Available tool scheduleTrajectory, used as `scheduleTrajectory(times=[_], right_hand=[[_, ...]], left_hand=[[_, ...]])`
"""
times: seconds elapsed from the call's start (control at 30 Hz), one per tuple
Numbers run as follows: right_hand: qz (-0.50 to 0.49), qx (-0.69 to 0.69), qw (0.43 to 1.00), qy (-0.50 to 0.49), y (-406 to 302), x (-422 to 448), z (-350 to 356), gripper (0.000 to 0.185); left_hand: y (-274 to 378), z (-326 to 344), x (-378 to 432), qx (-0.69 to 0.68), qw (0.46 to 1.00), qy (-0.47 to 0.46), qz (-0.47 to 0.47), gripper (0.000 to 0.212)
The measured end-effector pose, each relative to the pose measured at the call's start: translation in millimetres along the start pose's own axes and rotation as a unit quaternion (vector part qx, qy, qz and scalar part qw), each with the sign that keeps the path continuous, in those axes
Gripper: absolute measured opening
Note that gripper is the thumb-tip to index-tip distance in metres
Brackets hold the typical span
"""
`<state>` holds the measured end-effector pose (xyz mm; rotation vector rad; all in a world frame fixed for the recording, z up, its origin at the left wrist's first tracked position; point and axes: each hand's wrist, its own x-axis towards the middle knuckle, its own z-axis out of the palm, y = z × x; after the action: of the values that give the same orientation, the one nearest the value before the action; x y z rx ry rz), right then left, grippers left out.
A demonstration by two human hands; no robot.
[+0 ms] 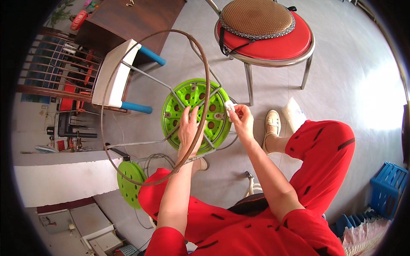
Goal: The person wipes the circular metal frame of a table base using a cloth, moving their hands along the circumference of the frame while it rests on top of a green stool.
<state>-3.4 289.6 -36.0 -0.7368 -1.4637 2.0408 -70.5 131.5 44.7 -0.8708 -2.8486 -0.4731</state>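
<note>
A round stool lies upside down before me, the underside of its bright green plastic seat [213, 126] facing up. Grey metal legs [147, 75] rise from it to a rusty metal ring [206, 70], which passes over my left forearm. My left hand [189, 129] reaches inside the ring and touches the seat's underside near the crossing bars; whether its fingers grip a bar is unclear. At the seat's right rim, my right hand [242, 123] pinches a crumpled white wad [229, 106], perhaps tissue or cloth, against the edge.
A chrome chair [250, 81] with a red seat and round woven cushion stands ahead. On the left are a white stool with blue legs [136, 107] and another green stool seat [128, 182]. A clear plastic bag [293, 112] lies by my right foot; a blue basket [386, 188] stands far right.
</note>
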Motion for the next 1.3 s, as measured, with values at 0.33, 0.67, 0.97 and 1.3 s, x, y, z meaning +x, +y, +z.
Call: scheduleTrajectory(times=[0.33, 0.67, 0.97, 1.3], right_hand=[[-0.187, -0.290, 0.939, 0.008, -8, 65, 22, 0.016], [-0.158, -0.251, 0.954, 0.042, 1, 35, 13, 0.017], [-0.084, -0.257, 0.961, 0.065, -4, 26, 13, 0.020], [-0.073, -0.299, 0.951, 0.030, -7, 63, 20, 0.023]], left_hand=[[1, 18, -6, 0.038, 0.999, 0.005, 0.014, 0.045], [-2, 25, -5, 0.045, 0.998, 0.029, -0.016, 0.048], [-1, 22, -6, 0.033, 0.999, 0.027, -0.012, 0.056], [3, 26, -1, 0.001, 0.999, 0.042, -0.008, 0.056]])
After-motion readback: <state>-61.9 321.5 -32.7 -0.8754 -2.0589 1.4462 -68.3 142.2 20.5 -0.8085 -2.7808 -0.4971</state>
